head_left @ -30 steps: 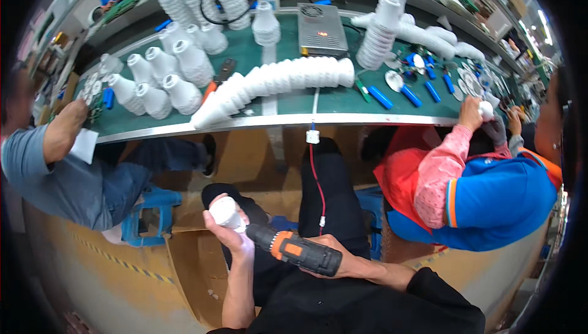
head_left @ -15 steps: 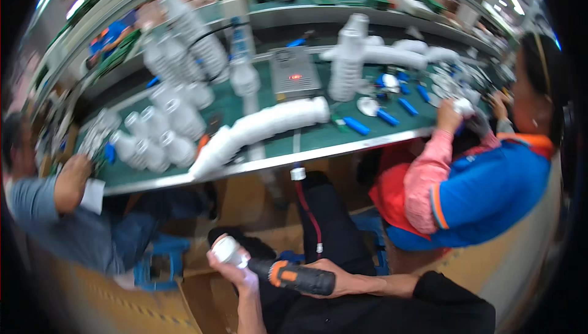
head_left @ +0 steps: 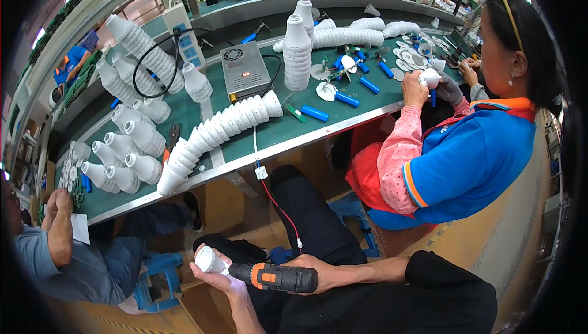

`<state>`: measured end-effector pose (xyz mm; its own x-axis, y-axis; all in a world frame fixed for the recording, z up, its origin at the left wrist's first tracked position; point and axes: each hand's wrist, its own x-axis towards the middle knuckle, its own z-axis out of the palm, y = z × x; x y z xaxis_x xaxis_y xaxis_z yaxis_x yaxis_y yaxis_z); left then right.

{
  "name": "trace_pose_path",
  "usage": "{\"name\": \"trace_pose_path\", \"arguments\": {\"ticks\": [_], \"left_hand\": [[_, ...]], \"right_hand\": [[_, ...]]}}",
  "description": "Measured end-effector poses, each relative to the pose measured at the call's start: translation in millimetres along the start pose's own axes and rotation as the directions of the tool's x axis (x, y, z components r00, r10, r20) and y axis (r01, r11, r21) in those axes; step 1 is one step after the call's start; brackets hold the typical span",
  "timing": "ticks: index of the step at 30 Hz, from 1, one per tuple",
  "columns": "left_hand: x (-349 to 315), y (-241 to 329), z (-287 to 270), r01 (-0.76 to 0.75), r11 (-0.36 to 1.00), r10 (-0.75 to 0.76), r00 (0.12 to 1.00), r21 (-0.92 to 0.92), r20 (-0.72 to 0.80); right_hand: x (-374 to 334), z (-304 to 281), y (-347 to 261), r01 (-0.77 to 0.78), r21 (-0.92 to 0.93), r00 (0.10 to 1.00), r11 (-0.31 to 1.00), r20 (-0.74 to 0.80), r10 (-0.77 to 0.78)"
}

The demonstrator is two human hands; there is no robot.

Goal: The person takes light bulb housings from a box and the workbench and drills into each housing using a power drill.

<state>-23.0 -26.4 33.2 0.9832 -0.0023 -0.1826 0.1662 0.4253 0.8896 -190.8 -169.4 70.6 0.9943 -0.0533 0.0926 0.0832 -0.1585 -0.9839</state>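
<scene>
Low in front of my lap, my left hand [head_left: 231, 284] is closed around a white cone-shaped lamp housing [head_left: 208, 261], its round end tipped up toward the left. A black and orange cordless drill [head_left: 278, 277] lies almost level, gripped by my right hand [head_left: 323, 271]. Its nose points left at the side of the housing. Light shines on my left palm between the two. The drill's tip is too bright and small to tell whether it touches. My right fingers are partly hidden behind the drill body.
A green workbench [head_left: 245, 144] stands ahead, with a curved row of nested white housings [head_left: 223, 129] near its edge. A red cable [head_left: 280, 205] hangs down toward my right hand. Co-workers sit left and right; the right one holds a white housing [head_left: 429, 78]. Blue stools [head_left: 162, 282] stand below.
The view has turned and sharpened, so the bench appears shifted. Both my hands, with the housing and drill, sit slightly further left in the picture. Both holds are unchanged.
</scene>
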Motion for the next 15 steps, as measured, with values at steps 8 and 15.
{"name": "trace_pose_path", "arguments": {"ticks": [8,15], "left_hand": [[9.9,4.3,9.3,0.169,0.978,-0.174,0.984,-0.119,-0.033],[11.1,-4.1,-4.4,0.061,0.994,-0.059,0.998,-0.095,0.032]], "right_hand": [[2.3,-12.8,5.6,-0.059,0.066,0.995,0.996,0.090,0.053],[17.4,-5.1,1.7,0.169,-0.249,0.985,0.954,0.067,-0.158]]}}
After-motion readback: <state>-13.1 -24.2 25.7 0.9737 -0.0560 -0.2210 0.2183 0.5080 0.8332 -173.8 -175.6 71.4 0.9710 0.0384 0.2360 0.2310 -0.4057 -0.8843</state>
